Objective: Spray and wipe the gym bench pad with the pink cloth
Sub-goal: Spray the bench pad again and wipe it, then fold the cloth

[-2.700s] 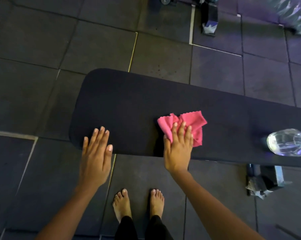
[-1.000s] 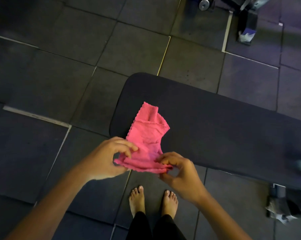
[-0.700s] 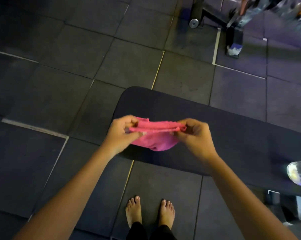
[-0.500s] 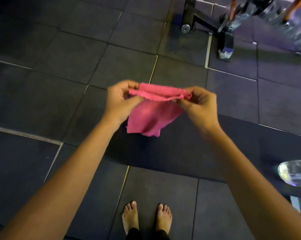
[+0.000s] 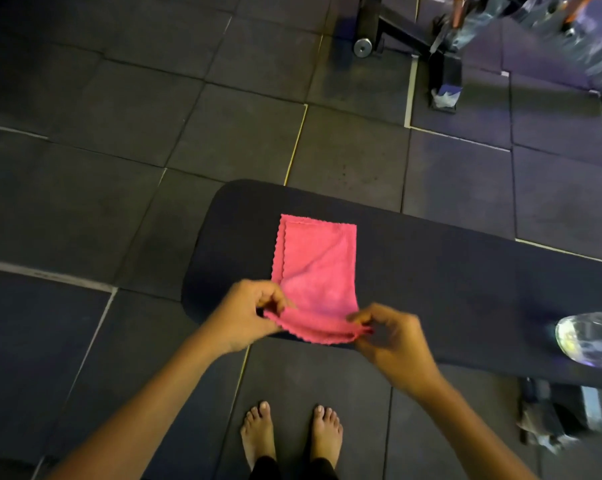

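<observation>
Pinching pink cloth (image 5: 315, 271) by near corners, left hand (image 5: 247, 315) and right hand (image 5: 393, 336), on bench pad (image 5: 448, 271); risks uneven fold slipping off near edge.

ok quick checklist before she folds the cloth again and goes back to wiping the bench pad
1. Left hand pinching the near-left corner of the pink cloth: ok.
2. Right hand pinching the near-right corner: ok.
3. Cloth laid flat on the bench pad: ok, one crease.
4. Clear bottle within reach on the pad: ok.
5. Pad already sprayed: cannot tell.
</observation>
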Demonstrator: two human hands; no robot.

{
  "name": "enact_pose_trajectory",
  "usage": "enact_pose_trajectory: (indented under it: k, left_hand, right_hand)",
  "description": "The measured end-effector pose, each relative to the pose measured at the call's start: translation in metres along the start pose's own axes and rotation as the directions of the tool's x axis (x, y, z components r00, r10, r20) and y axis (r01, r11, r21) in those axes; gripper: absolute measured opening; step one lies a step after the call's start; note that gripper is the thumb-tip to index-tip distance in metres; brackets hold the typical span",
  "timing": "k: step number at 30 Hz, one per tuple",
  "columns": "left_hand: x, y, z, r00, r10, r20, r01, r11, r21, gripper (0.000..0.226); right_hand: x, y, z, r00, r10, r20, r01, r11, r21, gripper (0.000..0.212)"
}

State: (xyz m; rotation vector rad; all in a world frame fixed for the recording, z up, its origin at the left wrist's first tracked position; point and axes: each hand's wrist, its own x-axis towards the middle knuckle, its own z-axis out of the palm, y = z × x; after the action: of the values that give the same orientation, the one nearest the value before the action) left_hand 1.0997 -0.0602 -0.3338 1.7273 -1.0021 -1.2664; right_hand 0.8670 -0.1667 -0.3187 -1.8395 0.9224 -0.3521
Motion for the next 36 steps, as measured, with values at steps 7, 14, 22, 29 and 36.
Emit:
enact_pose_trajectory:
  k: [7,14,22,29,36]
  left_hand:
    - [0.011,-0.028,0.015,0.988,-0.151,-0.037,0.151,0.988,-0.021,0.032]
    - [0.102,-0.004,0.011,0.868,-0.125,-0.480,0.126,0.992,-0.029,0.019]
    - [0.091,-0.025,0.022,0.772,0.098,-0.629,0.130,0.943,0.306,0.039]
    - [0.046,-0.058,0.022,0.793,0.251,-0.555,0.113,0.834,0.539,0.041]
    - [0.012,-0.083,0.020,0.746,0.141,-0.651,0.216,0.873,0.437,0.044]
  right_hand:
    - [0.001,0.037,0.008,0.974,0.225,0.013,-0.223,0.955,0.193,0.019]
    - [0.115,0.037,0.009,0.955,0.157,-0.250,-0.177,0.982,-0.061,0.018]
    - [0.131,0.050,0.028,0.980,-0.108,-0.165,-0.025,0.764,-0.644,0.050]
    - [0.121,0.063,0.058,0.804,-0.173,0.569,0.583,0.417,-0.697,0.096]
    - [0.116,0.063,0.083,0.896,-0.130,0.424,0.411,0.601,-0.685,0.061]
